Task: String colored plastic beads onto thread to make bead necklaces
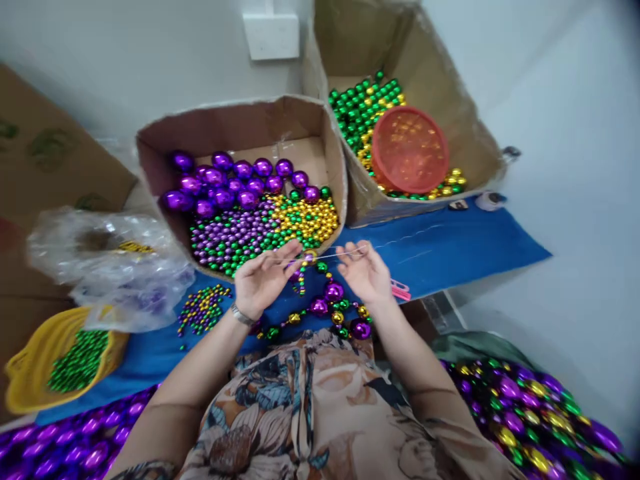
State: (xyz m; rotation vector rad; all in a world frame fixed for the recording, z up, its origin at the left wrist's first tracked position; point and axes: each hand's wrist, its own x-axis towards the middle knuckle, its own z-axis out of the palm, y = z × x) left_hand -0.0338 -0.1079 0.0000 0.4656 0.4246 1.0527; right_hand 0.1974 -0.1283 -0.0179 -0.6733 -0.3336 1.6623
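**Stringing beads over the blue cloth**

My left hand (263, 277) is raised palm-up in front of me, its fingertips pressed together around a gold bead (309, 255) sitting on a thin thread (334, 254). My right hand (364, 270) is just beside it, thumb and forefinger pinching the same thread, which runs taut between the two hands; the other fingers are loosely curled. A watch strap (242, 315) circles my left wrist.

Below my hands the strung beads (327, 310) hang and loop down: large purple ones mixed with small gold and green ones, lying on the blue cloth (450, 247) near my lap. A pink tool (400, 291) lies on the cloth just beside my right wrist; I cannot tell what it is.

Straight ahead, touching the cloth's far edge, stands an open cardboard box (240, 127) holding big purple beads at the back and small purple, green and gold ones in front. To its right a second box (440, 87) holds green and gold beads with an orange bowl (409, 148) resting on top of them.

On my left there is a crumpled clear plastic bag (100, 260), a small pile of mixed beads (203, 309) on the cloth, and a yellow basket (30, 373) with green beads in it. Heaps of finished bead strands (530, 413) lie at my right, with more purple ones at the lower left.
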